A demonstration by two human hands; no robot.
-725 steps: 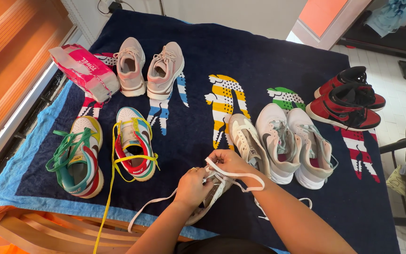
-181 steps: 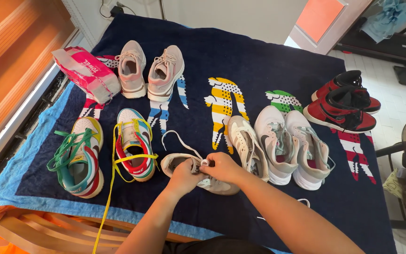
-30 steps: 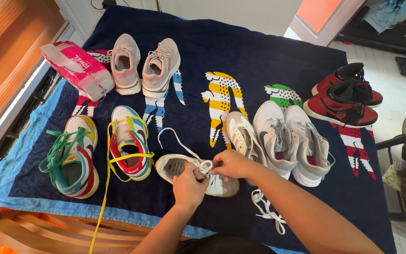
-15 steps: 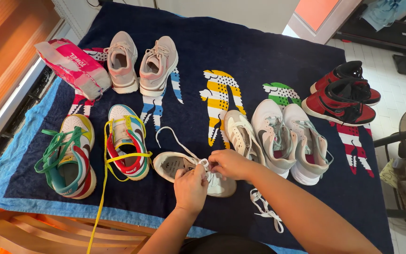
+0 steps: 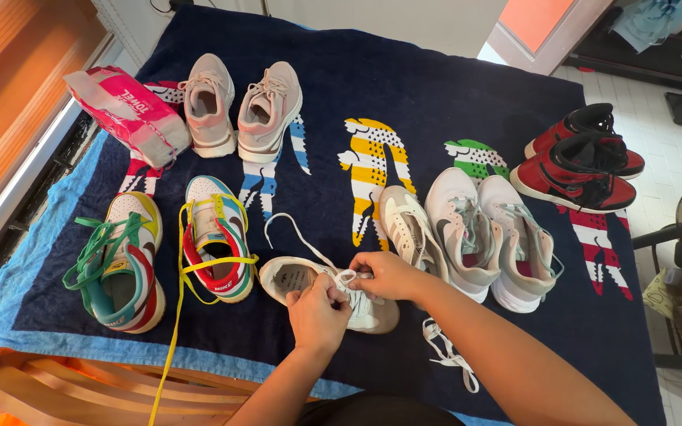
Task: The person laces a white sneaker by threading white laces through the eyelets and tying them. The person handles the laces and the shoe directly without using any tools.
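Step in hand, as judged: lacing the cream sneaker (image 5: 321, 288), which lies on its side on the dark blue towel (image 5: 404, 102) near the front edge, between the multicoloured sneaker with yellow laces (image 5: 216, 248) and the beige sneaker (image 5: 410, 233). The left hand (image 5: 317, 315) and right hand (image 5: 384, 274) meet over the eyelets; the fingers of both are pinched narrow on the white lace (image 5: 346, 277), whose free end (image 5: 290, 229) loops away across the towel. The next move probably calls for steadying the shoe while drawing the lace through the following eyelet. Compared with half a second ago, the hands stay at the same spot on the shoe; a second loose white lace (image 5: 447, 355) lies unchanged beside the right forearm.
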